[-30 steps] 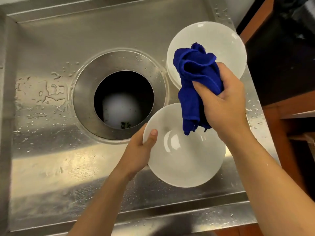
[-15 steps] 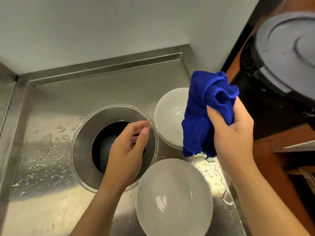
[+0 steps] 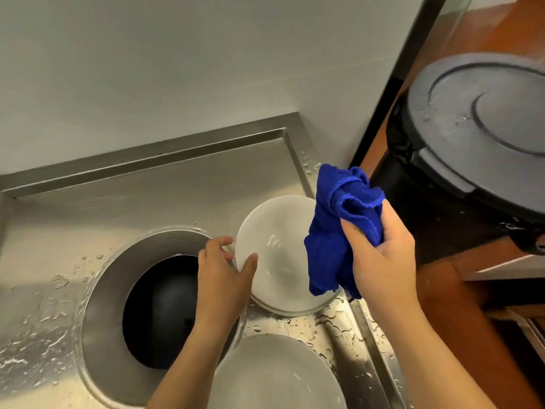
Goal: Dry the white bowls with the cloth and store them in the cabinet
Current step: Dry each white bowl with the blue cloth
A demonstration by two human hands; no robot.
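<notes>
Our left hand (image 3: 224, 278) pinches the rim of the far white bowl (image 3: 277, 249), thumb inside, on the wet steel counter (image 3: 59, 290). Our right hand (image 3: 380, 255) clutches the bunched blue cloth (image 3: 339, 225). Glossy and plain, the bowl looks rigid, breakable and probably slick, so we favour a firm rim grip. A second white bowl (image 3: 274, 376) sits nearer us.

Bright even light, mild glare, edges perhaps slightly blurred
</notes>
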